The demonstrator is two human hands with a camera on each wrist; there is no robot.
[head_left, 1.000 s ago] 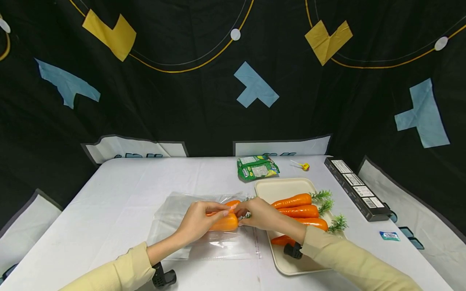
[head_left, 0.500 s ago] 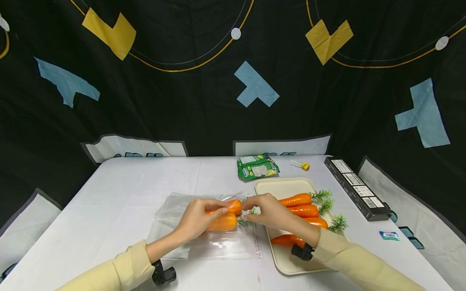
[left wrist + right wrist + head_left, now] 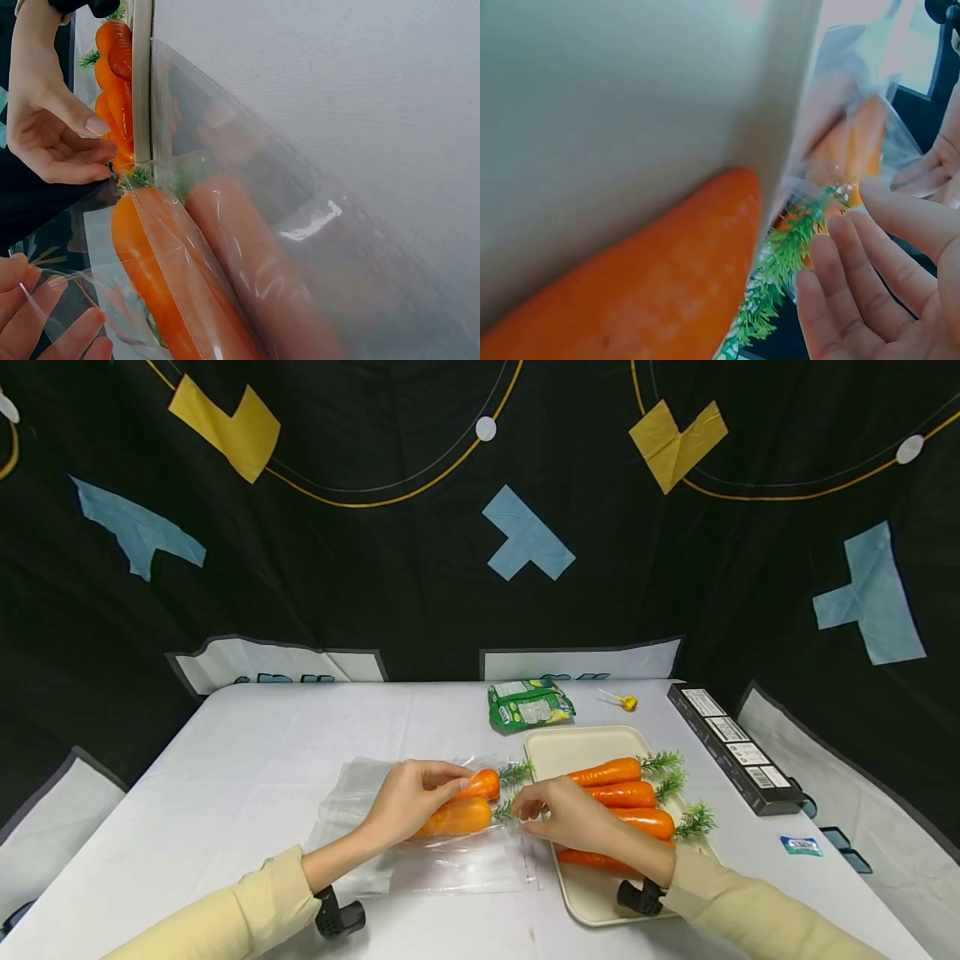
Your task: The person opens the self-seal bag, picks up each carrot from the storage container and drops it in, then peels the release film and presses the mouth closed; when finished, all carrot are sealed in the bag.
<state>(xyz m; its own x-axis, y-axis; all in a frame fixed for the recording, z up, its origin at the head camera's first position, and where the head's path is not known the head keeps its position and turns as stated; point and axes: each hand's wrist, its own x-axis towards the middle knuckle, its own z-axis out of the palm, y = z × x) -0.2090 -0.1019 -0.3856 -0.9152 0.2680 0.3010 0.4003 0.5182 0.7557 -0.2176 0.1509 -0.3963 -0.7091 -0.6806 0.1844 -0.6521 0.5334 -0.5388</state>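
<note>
I see right hand backed off bagged carrots toward tray, fingers loose, holding nothing; left hand curled on bag mouth, frame centre; insertion looks done

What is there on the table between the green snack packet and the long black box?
Between the green snack packet and the long black box lies a small yellow lollipop on bare white table; the head view shows it.

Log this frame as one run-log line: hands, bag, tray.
left hand: holds clear bag mouth over two carrots | right hand: open, beside carrot greens | tray: four carrots
</note>
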